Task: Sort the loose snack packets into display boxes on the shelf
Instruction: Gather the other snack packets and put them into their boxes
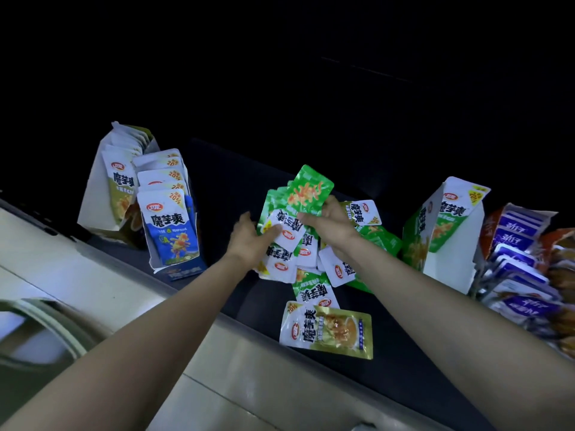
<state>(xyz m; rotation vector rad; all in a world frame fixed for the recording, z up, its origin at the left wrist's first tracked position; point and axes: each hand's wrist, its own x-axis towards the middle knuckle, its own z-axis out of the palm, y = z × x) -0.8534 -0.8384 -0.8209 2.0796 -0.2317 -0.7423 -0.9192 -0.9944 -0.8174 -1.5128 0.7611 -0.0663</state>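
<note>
Green packets, fanned stack: held just above the loose pile on the dark shelf, left hand with thumb curled over the white ends, right hand pinching the upper edge. Left of the pile: blue box and olive box, upright, holding packets. Right of the pile: green box, then purple packets; nearer than the pile: one olive packet, flat.
</note>
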